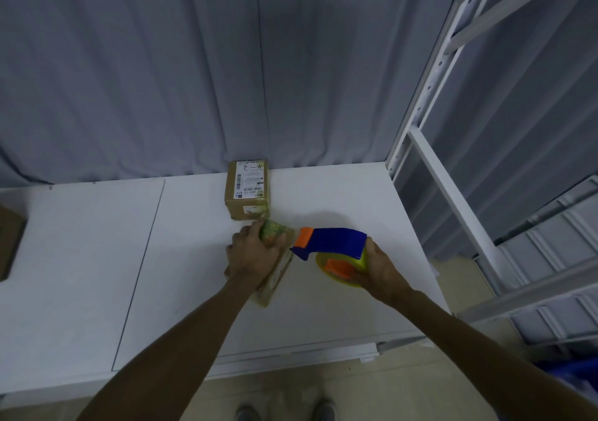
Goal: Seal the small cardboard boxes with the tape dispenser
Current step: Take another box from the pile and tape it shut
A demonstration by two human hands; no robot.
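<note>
Small cardboard box [274,283]: mid-table, angled, under your left hand. Rest of the view, left to right:

- Far left: a brown box [8,242], cut off by the picture's edge, sits on the white table [81,259].
- A panel seam [139,275] runs diagonally across the tabletop, well left of your hands.
- Centre back: a labelled box [247,191] stands against the grey curtain [161,81], with a shipping label and handwriting on its top face. Its near corner is just beside the box you're working on; can't tell if they touch.
- Your left hand [254,255] is palm down on the small cardboard box. The fingers are curled over its far end and grip it there. A green-yellow patch [271,234] shows under the fingers; can't tell what it is.
- Tape dispenser [333,242]: blue body, with the orange nose pointing left at the box's right edge. Contact or a small gap, can't tell.
- The yellow tape roll [322,263] hangs below the body, with an orange hub.
- Your right hand [380,268] is wrapped round the dispenser at the roll end, in a firm grip.
- Right: a white shelf rack [417,149] stands just beside the table's end.
- Bottom right corner: a blue bin [579,372], partly visible.
</note>
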